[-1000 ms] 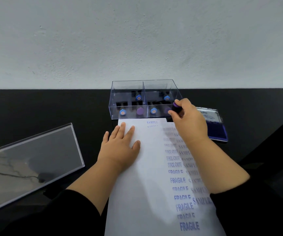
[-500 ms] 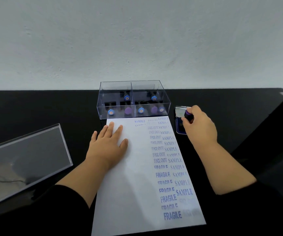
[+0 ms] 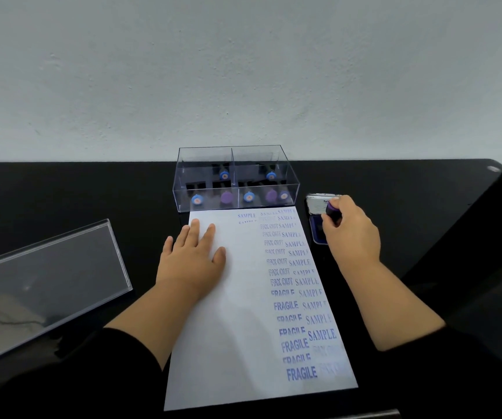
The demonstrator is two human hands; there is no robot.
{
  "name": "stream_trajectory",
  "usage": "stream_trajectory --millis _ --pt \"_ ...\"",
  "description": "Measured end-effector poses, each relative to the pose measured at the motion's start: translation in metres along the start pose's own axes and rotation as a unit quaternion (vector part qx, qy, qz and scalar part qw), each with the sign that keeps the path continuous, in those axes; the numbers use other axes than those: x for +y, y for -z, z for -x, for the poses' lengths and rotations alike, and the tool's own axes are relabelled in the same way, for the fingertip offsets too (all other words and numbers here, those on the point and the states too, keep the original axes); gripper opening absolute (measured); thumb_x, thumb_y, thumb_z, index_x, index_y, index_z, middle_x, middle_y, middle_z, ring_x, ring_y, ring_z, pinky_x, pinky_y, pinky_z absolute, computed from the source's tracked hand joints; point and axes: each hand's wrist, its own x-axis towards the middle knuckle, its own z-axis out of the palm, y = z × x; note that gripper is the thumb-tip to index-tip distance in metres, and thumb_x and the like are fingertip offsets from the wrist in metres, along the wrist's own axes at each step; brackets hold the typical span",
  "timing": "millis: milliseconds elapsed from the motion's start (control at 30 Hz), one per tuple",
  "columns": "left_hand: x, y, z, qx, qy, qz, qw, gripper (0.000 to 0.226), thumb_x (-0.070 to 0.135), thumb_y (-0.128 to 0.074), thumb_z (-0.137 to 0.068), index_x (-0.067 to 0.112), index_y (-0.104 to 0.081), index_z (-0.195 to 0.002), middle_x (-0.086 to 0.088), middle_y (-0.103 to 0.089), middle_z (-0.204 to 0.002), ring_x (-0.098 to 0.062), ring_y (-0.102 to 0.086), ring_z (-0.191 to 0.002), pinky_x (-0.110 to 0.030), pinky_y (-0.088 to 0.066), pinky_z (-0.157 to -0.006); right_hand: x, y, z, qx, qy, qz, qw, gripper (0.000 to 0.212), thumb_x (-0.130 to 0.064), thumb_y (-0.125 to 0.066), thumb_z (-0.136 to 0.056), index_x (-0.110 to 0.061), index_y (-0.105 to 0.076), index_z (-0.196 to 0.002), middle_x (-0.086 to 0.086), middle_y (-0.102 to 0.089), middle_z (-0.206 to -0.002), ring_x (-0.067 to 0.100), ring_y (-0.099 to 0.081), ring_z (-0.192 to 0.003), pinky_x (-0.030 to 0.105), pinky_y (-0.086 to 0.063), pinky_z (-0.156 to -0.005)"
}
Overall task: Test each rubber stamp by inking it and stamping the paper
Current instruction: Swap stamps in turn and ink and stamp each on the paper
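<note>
Right hand (image 3: 349, 234) curls around a purple-knobbed rubber stamp (image 3: 332, 210) over the blue ink pad (image 3: 316, 229); left hand (image 3: 190, 258), fingers straight, presses flat on the white paper (image 3: 243, 328).

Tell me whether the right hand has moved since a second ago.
Yes. The right hand, gripping the stamp, went rightward off the paper to the ink pad.

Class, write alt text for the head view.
A right hand presses a stamp onto an ink pad while the left hand lies flat on paper printed with SAMPLE, FAX OUT and FRAGILE.
</note>
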Motion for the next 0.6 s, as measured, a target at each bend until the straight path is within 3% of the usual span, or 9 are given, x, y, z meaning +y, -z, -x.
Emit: stream_trajectory --millis 267,400,500,600 --pt "-0.001 0.001 -0.001 -0.005 -0.003 -0.003 1.000 0.058 0.050 -0.013 -0.099 0.032 0.004 -0.152 0.001 0.013 -0.159 -0.015 0.009 -0.147 -0.038 0.006 -0.117 -0.001 0.002 0.002 -0.007 -0.010 -0.008 1.000 0.013 -0.022 -0.053 -0.094 -0.018 -0.052 -0.105 -0.004 -0.048 -0.086 0.018 -0.050 -0.075 0.029 -0.038 -0.060" --pt "-0.001 0.002 -0.002 -0.007 -0.007 -0.003 1.000 0.058 0.050 -0.013 -0.099 0.031 0.005 -0.152 0.001 0.014 -0.159 -0.015 0.010 -0.147 -0.039 0.007 -0.117 -0.010 0.006 0.000 -0.003 0.000 -0.003 1.000 0.011 -0.022 -0.051 -0.095 -0.018 -0.050 -0.105 -0.006 -0.046 -0.082 0.014 -0.049 -0.067 0.026 -0.038 -0.051" --pt "0.000 0.002 -0.002 -0.005 -0.012 0.003 1.000 0.058 0.050 -0.014 -0.099 0.031 0.004 -0.152 0.001 0.014 -0.159 -0.014 0.010 -0.146 -0.039 0.007 -0.117 -0.024 0.005 -0.001 -0.004 0.019 -0.028 0.999 0.017 -0.024 -0.052 -0.094 -0.016 -0.050 -0.109 -0.003 -0.052 -0.089 0.017 -0.052 -0.073 0.033 -0.047 -0.060" --pt "-0.002 0.001 -0.002 0.001 -0.014 0.008 1.000 0.058 0.049 -0.015 -0.099 0.031 0.003 -0.152 0.001 0.013 -0.159 -0.014 0.010 -0.146 -0.038 0.007 -0.118 -0.039 -0.005 -0.001 -0.014 0.042 -0.050 0.998 0.020 -0.026 -0.054 -0.093 -0.017 -0.051 -0.111 0.001 -0.059 -0.100 0.017 -0.053 -0.079 0.032 -0.046 -0.065"
